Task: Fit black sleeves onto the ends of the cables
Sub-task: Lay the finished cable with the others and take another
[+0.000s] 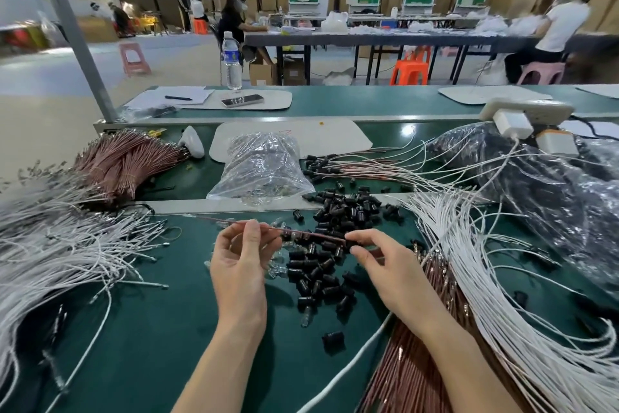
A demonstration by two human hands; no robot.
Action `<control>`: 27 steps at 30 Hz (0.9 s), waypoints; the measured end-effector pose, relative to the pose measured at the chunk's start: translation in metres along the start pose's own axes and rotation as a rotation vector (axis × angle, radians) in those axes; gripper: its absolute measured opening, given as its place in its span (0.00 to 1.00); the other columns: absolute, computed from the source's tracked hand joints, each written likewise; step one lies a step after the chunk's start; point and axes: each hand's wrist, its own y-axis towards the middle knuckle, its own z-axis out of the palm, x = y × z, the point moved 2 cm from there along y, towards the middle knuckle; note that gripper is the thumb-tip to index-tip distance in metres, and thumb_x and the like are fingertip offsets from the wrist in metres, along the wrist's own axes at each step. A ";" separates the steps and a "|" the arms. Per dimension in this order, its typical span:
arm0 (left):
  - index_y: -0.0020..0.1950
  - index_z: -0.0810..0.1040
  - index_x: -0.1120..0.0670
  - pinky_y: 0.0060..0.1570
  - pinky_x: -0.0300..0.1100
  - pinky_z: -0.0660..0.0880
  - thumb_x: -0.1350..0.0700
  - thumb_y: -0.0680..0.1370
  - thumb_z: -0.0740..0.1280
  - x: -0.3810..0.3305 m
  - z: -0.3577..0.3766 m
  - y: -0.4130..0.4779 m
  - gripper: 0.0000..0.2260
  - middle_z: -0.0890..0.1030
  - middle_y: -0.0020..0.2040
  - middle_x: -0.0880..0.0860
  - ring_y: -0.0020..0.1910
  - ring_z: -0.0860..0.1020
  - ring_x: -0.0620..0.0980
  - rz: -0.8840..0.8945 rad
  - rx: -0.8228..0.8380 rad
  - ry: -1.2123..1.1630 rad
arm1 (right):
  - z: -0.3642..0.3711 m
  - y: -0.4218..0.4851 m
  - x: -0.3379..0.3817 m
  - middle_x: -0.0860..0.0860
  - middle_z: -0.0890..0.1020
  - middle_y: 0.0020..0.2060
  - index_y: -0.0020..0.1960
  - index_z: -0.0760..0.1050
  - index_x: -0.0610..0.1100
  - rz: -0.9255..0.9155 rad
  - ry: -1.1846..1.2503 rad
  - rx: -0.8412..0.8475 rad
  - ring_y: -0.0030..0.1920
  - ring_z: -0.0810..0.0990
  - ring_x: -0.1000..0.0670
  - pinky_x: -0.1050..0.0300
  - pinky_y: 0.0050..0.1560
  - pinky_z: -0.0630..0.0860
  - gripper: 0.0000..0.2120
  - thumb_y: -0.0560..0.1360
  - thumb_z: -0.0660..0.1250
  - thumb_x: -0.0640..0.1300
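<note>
A thin brown cable [301, 232] stretches between my two hands above the green table. My left hand [239, 262] pinches it near its middle between thumb and fingertips. At the cable's right end, my right hand [385, 262] pinches a black sleeve [348, 243]. A pile of loose black sleeves [335, 232] lies on the table just behind and under the hands. Whether the sleeve is seated on the cable end cannot be made out.
White cables [67, 245] fan out at the left, more white cables [502, 278] and brown cables [422, 362] at the right. A clear bag of parts [261, 165] and sleeved cables [351, 165] lie behind. A brown cable bundle [127, 158] lies far left.
</note>
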 end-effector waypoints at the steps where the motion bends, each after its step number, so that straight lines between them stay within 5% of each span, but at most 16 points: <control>1: 0.52 0.77 0.55 0.46 0.39 0.81 0.53 0.75 0.71 0.001 0.000 0.000 0.10 0.86 0.43 0.52 0.44 0.85 0.50 0.003 0.004 0.007 | 0.000 -0.001 -0.001 0.62 0.81 0.46 0.61 0.78 0.58 0.006 0.008 0.004 0.42 0.77 0.70 0.76 0.44 0.70 0.10 0.82 0.66 0.46; 14: 0.53 0.77 0.56 0.46 0.39 0.81 0.52 0.75 0.70 0.004 0.001 -0.002 0.11 0.86 0.43 0.53 0.45 0.85 0.52 0.021 0.046 0.090 | 0.003 -0.002 -0.002 0.61 0.82 0.43 0.59 0.79 0.62 0.017 0.065 0.023 0.44 0.80 0.62 0.72 0.42 0.73 0.09 0.81 0.67 0.51; 18: 0.53 0.77 0.56 0.45 0.40 0.82 0.52 0.77 0.69 0.004 0.003 -0.003 0.10 0.85 0.44 0.54 0.45 0.85 0.52 0.006 0.083 0.121 | 0.003 0.000 0.000 0.62 0.82 0.49 0.58 0.77 0.64 0.036 0.154 0.000 0.48 0.82 0.60 0.70 0.47 0.75 0.11 0.80 0.69 0.50; 27: 0.53 0.76 0.59 0.42 0.40 0.82 0.58 0.77 0.68 0.000 0.003 -0.001 0.07 0.85 0.42 0.56 0.43 0.86 0.52 -0.180 0.058 -0.119 | -0.001 -0.002 0.012 0.54 0.87 0.44 0.50 0.83 0.62 0.087 0.492 0.013 0.42 0.84 0.56 0.69 0.46 0.78 0.10 0.70 0.75 0.57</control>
